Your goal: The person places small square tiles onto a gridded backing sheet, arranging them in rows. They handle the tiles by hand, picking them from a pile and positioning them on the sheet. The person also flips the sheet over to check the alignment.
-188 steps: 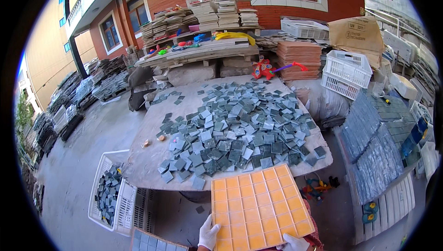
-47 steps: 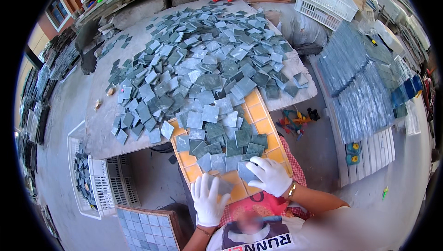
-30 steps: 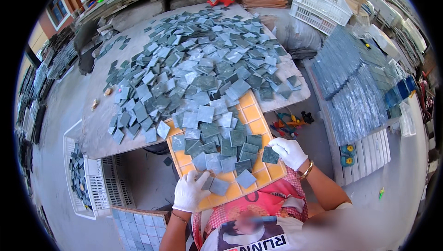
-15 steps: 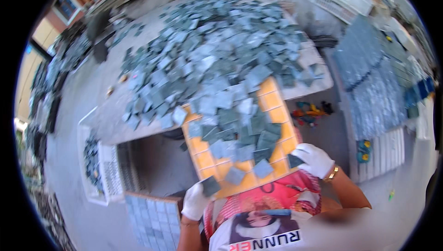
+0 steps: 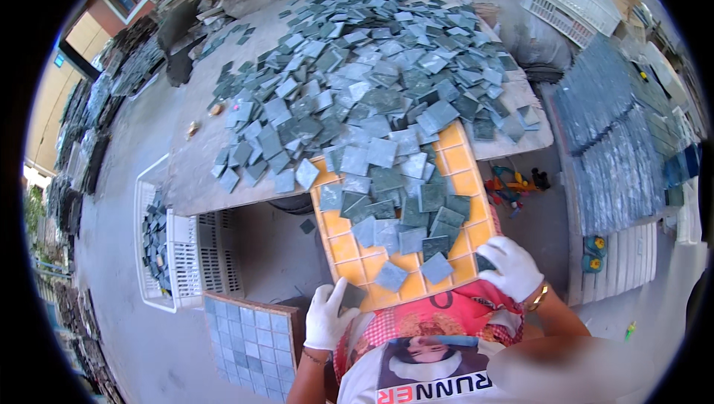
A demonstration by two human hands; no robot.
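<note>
A yellow gridded tray (image 5: 346, 249) tilts between my lap and the table's near edge, with grey-green square stone tiles (image 5: 387, 237) heaped on its middle and far part. At the tray's near left corner my left hand (image 5: 327, 319), in a white glove, has a dark tile (image 5: 352, 297) between thumb and forefinger. My right hand (image 5: 513, 269), also gloved, is at the near right edge, its fingers closed on another dark tile (image 5: 484, 263) that they partly hide. Two loose tiles lie near the tray's front edge, one of them a grey tile (image 5: 391, 277).
A large pile of tiles (image 5: 357, 84) covers much of the table (image 5: 201, 173). To the left stand a white crate of tiles (image 5: 178, 270) and a panel of fitted tiles (image 5: 249, 341). Stacked tile sheets (image 5: 610, 159) rise at right, and coloured toys (image 5: 513, 181) lie beneath the table.
The whole view has shifted, so the table and tray sit slightly right and lower. My left fingers have spread and shifted around their tile; my right hand keeps its place at the tray's edge.
</note>
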